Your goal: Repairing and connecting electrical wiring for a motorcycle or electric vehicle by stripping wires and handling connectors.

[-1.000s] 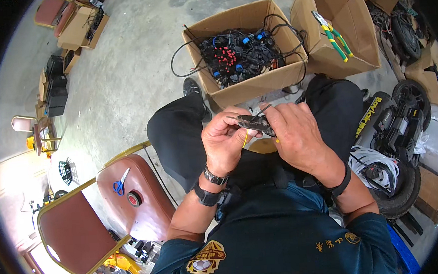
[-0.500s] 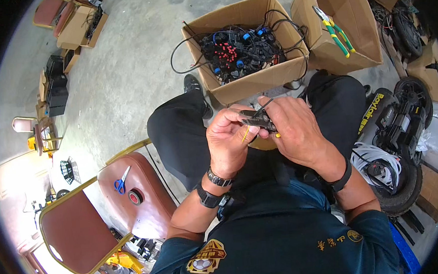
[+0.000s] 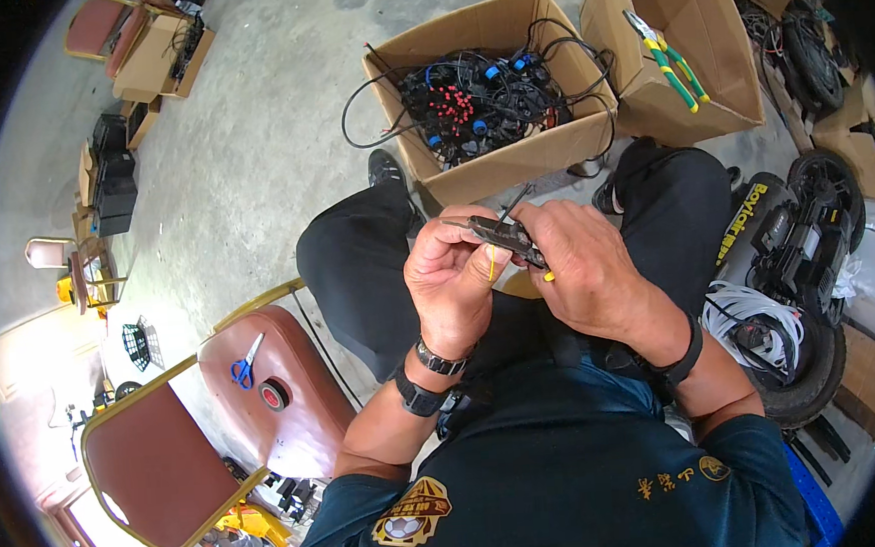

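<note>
My left hand (image 3: 448, 278) is closed, thumb and fingers pinching a thin yellow wire (image 3: 493, 264) over my lap. The wire runs beside the head of a dark pliers-like tool (image 3: 503, 235), which lies across both hands. Wrapped round that tool is my right hand (image 3: 588, 269); a bit of yellow shows under its fingers. A thin black stub (image 3: 516, 201) sticks up between the hands; I cannot tell whether it belongs to a cable or the tool. My fingers hide most of the jaws and handles.
Ahead stands a cardboard box (image 3: 511, 164) full of black cables with red ends and blue connectors. Green-and-yellow pliers (image 3: 670, 64) hang on another box (image 3: 734, 45). Scissors (image 3: 248, 362) and a tape roll (image 3: 274, 394) rest on a chair (image 3: 303, 362). At right lie a scooter-like machine (image 3: 806, 241) and white cable (image 3: 761, 324).
The dark tool has turned a little, its head now showing further past my left fingers. Both hands have shifted slightly and keep their grip.
</note>
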### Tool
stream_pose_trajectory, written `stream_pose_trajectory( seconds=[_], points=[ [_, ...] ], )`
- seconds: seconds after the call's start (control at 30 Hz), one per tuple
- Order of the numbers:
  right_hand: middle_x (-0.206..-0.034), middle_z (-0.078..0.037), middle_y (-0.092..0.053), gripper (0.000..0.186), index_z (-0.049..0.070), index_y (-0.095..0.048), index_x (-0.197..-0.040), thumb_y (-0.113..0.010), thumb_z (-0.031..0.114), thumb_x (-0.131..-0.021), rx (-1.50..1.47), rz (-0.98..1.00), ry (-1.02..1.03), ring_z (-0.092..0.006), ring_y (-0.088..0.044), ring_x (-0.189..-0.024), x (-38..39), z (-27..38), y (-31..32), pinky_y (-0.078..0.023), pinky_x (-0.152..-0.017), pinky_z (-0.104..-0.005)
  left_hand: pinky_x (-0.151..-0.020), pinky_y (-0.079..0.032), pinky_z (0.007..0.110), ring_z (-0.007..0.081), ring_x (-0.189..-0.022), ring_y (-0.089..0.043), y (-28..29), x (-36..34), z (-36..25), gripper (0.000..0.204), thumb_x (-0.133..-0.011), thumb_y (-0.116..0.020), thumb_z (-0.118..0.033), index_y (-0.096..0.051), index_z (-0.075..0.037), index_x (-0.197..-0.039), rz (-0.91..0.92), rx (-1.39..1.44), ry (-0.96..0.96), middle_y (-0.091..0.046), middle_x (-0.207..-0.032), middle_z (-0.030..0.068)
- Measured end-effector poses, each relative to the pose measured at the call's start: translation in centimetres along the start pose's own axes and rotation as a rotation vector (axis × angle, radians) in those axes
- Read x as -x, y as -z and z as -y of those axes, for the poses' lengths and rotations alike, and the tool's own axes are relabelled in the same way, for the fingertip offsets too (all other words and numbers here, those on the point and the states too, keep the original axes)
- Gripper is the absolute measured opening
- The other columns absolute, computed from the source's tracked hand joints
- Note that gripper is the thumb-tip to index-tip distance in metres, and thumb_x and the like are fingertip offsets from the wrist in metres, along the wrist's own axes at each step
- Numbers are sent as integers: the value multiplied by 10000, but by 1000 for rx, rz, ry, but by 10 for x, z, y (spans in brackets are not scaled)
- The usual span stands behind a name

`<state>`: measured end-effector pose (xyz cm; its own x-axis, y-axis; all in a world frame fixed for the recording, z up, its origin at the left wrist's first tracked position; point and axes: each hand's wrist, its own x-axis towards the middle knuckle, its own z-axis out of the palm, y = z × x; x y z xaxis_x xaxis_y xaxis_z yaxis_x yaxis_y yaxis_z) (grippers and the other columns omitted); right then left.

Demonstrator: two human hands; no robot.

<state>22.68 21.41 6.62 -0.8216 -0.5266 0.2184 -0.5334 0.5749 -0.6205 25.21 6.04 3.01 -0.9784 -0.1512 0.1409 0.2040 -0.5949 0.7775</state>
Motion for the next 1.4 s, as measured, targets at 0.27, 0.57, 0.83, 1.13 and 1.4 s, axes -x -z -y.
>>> stream_pose_trajectory(
  seconds=[0.27, 0.57, 0.83, 1.13, 1.4],
  points=[
    [-810, -133, -525, 332, 34, -528, -1036, -616, 36, -715, 91, -37, 25, -334, -532, -759, -3, -11, 6, -377, -646, -434, -693, -541, 327, 221, -754, -647, 1, -3, -7, 214, -894, -627, -92, -547, 25, -1054, 5, -45, 262, -648, -970, 145],
    [-843, -156, -512, 347, 29, -497, -1046, -609, 47, -718, 72, 4, -37, -365, -526, -798, -9, -13, -5, -433, -663, -461, -555, -490, 273, 159, -642, -588, -1, -5, -3, 266, -894, -633, -115, -554, 15, -1112, -127, -76, 247, -644, -869, 99],
    [-897, -173, -520, 407, 24, -469, -1128, -592, 45, -741, -68, -6, -38, -383, -538, -867, -10, -13, -18, -457, -706, -468, -478, -348, 214, 96, -558, -477, 6, 0, 3, 252, -906, -615, -96, -576, -15, -1142, -148, -17, 244, -612, -792, 51],
    [-900, -170, -551, 481, 1, -452, -1209, -598, 64, -755, -36, 21, -66, -380, -546, -853, -8, -20, -22, -438, -690, -477, -500, -416, 221, 123, -629, -544, 0, 1, 5, 243, -915, -585, -67, -580, 30, -1138, -252, -95, 223, -616, -841, 76],
    [-964, -197, -575, 526, -29, -437, -1247, -610, 93, -765, -75, -12, -55, -392, -551, -882, -6, -16, -23, -420, -738, -485, -524, -480, 233, 120, -659, -587, 1, -4, 10, 277, -877, -621, 19, -558, 26, -1146, -221, -4, 185, -609, -917, 71]
  ],
)
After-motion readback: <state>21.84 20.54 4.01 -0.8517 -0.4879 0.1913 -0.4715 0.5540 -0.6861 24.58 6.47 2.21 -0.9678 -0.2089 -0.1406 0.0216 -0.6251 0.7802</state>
